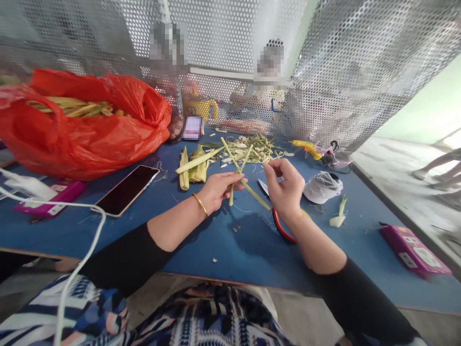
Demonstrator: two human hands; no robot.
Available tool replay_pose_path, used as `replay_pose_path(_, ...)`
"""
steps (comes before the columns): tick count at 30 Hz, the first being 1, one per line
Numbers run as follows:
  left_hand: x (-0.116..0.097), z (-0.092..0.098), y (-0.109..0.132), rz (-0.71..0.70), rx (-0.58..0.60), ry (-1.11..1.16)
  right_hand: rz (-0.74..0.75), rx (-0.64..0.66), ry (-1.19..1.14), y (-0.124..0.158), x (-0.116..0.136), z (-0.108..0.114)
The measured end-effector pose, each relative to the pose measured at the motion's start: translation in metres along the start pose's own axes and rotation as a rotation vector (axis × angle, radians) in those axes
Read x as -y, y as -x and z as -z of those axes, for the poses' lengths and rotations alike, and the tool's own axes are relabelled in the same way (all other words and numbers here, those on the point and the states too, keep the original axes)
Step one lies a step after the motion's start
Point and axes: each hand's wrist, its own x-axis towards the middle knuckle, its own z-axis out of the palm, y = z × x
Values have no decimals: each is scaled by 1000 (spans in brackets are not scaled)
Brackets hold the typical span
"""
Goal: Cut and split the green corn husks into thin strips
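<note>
Crossed green plant strips [240,170] are pinched at their crossing between the fingers of my left hand [220,190], which wears a gold bangle. To the right, my right hand [286,185] is raised with thumb and forefinger pressed together; anything between them is too fine to make out. Beneath that hand lie red-handled scissors [283,229], partly hidden by the wrist. A ball of white thread [323,187] sits beside it. Beyond my left hand is a small stack of leafy stalk pieces [194,168], and farther back a pile of cut scraps [248,150].
A red plastic bag [108,144] of plant strips fills the back left. Nearer are a phone [127,190], a purple box [54,199] and a white cable [99,228]. A yellow tool [308,148] and another purple box [414,250] lie right. A perforated metal screen [223,48] borders the blue table.
</note>
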Motion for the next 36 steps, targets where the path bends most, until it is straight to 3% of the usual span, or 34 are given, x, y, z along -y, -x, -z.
replay_pose_path(2, -1, 0, -1, -26, -24, 75, 294, 98, 77, 10, 12, 2)
replay_pose_path(4, -2, 0, -1, -51, -27, 139, 398, 270, 156, 22, 21, -2)
replay_pose_path(7, -2, -2, 1, -78, -51, 199, 122, 461, 223, 34, 23, -17)
replay_pose_path(9, -2, -4, 3, -90, -70, 220, -102, 538, 133, 37, 20, -27)
replay_pose_path(11, 0, -5, 3, -96, -65, 218, -258, 576, -34, 36, 16, -34)
replay_pose_path(14, 3, -6, 3, -94, -22, 159, -364, 540, -217, 34, 11, -37)
replay_pose_path(24, -4, -4, 4, -37, -76, 166, -236, 499, -166, 34, 13, -33)
replay_pose_path(32, -5, -5, 3, -12, -86, 222, -230, 685, -279, 35, 18, -32)
replay_pose_path(36, -6, -4, 2, -13, -105, 215, -157, 749, -265, 36, 20, -30)
